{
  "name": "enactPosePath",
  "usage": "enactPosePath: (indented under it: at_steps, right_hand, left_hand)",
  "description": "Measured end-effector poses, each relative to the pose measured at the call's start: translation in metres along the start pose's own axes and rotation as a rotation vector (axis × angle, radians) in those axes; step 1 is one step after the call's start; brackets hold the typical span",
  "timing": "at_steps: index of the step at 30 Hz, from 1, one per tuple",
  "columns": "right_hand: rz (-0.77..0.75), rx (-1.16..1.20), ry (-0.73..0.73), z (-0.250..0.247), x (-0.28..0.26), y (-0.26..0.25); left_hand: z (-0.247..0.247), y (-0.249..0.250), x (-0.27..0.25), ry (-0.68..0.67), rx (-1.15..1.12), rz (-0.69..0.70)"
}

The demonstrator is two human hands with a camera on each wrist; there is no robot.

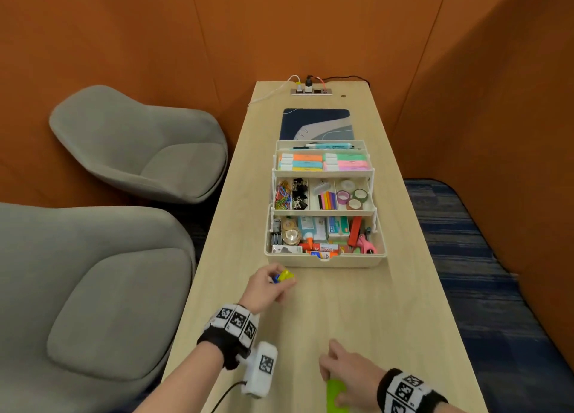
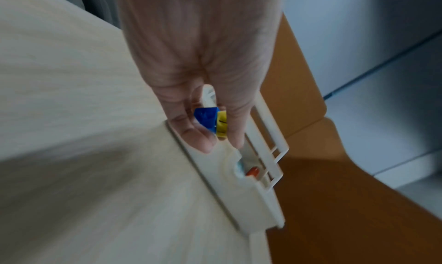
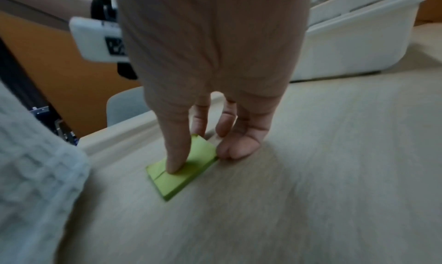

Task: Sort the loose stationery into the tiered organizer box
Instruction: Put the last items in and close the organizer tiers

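Observation:
The cream tiered organizer box (image 1: 324, 262) stands open mid-table, its trays stepped back and full of stationery. Just in front of its near left corner, my left hand (image 1: 273, 283) pinches two small plastic pieces, one blue and one yellow (image 1: 284, 276). In the left wrist view the same pieces (image 2: 211, 121) sit between thumb and fingers of that left hand (image 2: 220, 141), close to the organizer box (image 2: 241, 198). At the table's near edge my right hand (image 1: 341, 369) is on a green sticky note pad (image 1: 335, 394). The pad (image 3: 189, 179) lies flat, one digit of the right hand (image 3: 205, 159) pressing its top and curled fingers against its edge.
The long wooden table (image 1: 357, 313) has a dark mat (image 1: 315, 122) behind the box and a power strip (image 1: 310, 91) with cables at the far end. Two grey armchairs (image 1: 136, 145) stand to the left. Orange walls close in on both sides.

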State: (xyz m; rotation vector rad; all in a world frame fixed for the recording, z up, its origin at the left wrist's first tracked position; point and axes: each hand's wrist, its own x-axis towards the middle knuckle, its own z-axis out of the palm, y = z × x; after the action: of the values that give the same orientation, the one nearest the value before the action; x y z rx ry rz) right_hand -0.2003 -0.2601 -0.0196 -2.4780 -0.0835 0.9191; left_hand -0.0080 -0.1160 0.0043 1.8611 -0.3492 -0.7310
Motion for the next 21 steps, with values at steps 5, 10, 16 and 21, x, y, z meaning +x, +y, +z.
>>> enactPosePath:
  at_steps: [5,10,16,21]
  right_hand:
    - [0.038,0.112,-0.118,-0.02,0.008,0.0]
    - [0.053,0.596,0.123,-0.102,0.006,0.012]
    - [0.297,1.061,0.754,-0.182,0.053,0.034]
    - [0.621,1.088,0.795,-0.188,0.119,0.037]
  left_hand:
    - [-0.014,0.041,0.024,0.032,-0.095,0.097]
    - [-0.032,0.05,0.033,0.129,-0.088,0.124]
    - [-0.036,0.046,0.028,0.128,-0.061,0.126]
    - [-0.028,0.044,0.027,0.097,-0.05,0.124]
